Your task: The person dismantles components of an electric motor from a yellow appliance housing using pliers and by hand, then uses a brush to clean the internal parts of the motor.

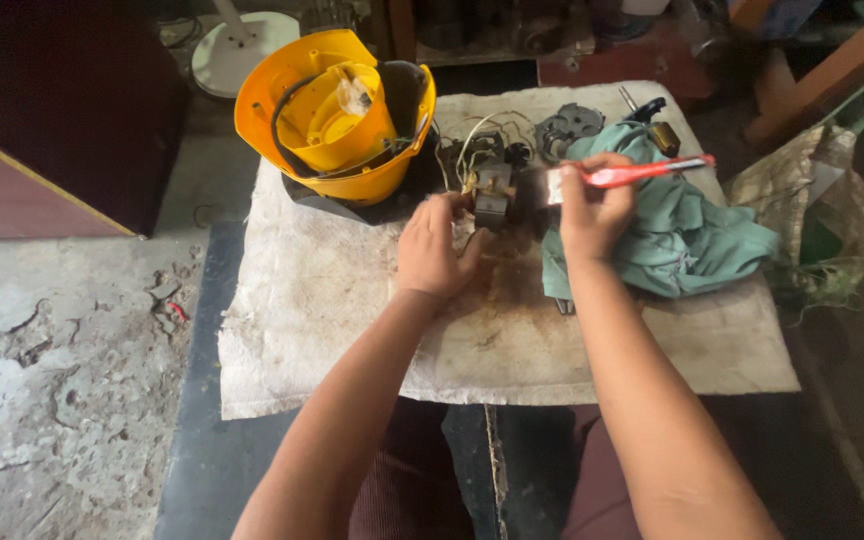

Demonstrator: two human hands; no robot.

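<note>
My left hand (pixel 434 248) grips a small electric motor (pixel 493 195) with loose wires, held just above a stained white cloth (pixel 332 330). My right hand (pixel 592 205) holds a red-handled brush (pixel 620 176) whose head rests against the motor's right side. A yellow plastic appliance housing (pixel 335 112) with a black cable inside lies tipped on its side at the cloth's far left. A teal rag (pixel 682 230) lies bunched under and right of my right hand.
A dark round metal part (pixel 567 128) and a screwdriver (pixel 649 118) lie at the cloth's far edge. A crumpled bag (pixel 822 200) sits to the right. Cracked concrete floor (pixel 52 380) is at left, a white fan base (pixel 237 45) behind.
</note>
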